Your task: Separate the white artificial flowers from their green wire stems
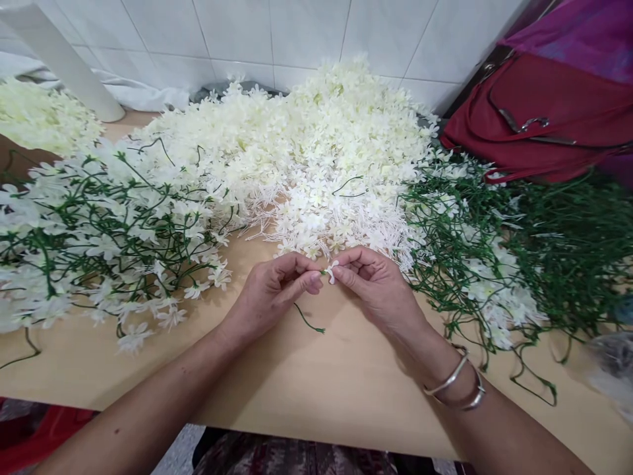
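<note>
My left hand (279, 290) pinches a thin green plastic stem (310, 323), its lower end curving down below the fingers and its tip showing by the thumb. Against that tip, my right hand (378, 284) grips a small white artificial flower (332, 271) between thumb and forefinger. The two hands almost meet over the table, close to the front of a large heap of loose white blossoms (341, 198). To the left lies a pile of white flowers on green stems (123, 231). A tangle of green stems (445, 244) spreads at the right, with some white blossoms among it.
A red handbag (558, 112) stands at the back right, under purple cloth (588, 36). A white roll (64, 63) leans at the back left beside more pale blossoms (44, 119). White tiled wall (306, 33) closes off the back of the wooden table (306, 389).
</note>
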The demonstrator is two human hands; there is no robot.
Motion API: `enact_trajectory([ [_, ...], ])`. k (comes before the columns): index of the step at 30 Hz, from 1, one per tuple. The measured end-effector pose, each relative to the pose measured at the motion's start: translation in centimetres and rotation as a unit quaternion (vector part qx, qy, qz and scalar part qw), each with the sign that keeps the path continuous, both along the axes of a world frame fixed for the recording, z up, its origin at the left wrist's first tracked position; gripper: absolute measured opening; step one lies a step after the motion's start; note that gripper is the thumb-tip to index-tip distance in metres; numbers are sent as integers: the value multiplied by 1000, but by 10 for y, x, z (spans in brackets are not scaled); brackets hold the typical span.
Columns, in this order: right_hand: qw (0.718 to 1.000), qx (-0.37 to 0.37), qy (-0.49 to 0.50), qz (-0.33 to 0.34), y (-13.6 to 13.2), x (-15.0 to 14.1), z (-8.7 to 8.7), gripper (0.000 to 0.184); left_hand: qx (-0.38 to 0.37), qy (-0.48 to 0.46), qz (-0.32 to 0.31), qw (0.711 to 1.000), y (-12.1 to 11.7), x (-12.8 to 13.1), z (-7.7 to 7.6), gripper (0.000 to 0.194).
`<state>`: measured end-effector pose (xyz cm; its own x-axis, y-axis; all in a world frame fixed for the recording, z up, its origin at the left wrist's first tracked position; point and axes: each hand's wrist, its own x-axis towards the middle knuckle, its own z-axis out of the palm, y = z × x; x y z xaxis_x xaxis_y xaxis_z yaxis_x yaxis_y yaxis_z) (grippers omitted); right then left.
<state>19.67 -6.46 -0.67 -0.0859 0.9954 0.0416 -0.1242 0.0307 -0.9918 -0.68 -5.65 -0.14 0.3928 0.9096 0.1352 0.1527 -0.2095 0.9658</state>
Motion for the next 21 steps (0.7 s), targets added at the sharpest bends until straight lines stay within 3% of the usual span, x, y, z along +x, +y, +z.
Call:
enact_trajectory([
  [7, 1000, -3, -11, -21, 0, 1, 6, 21, -7, 1, 2, 1000, 0, 1, -2, 17],
  [12, 1000, -8, -19, 0, -1, 1, 8, 17, -24, -8, 1, 1000, 1, 1, -1, 19],
  [21, 999, 18, -39, -14, -6, -6, 2, 13, 6, 33, 7, 999, -2, 2, -2, 16],
])
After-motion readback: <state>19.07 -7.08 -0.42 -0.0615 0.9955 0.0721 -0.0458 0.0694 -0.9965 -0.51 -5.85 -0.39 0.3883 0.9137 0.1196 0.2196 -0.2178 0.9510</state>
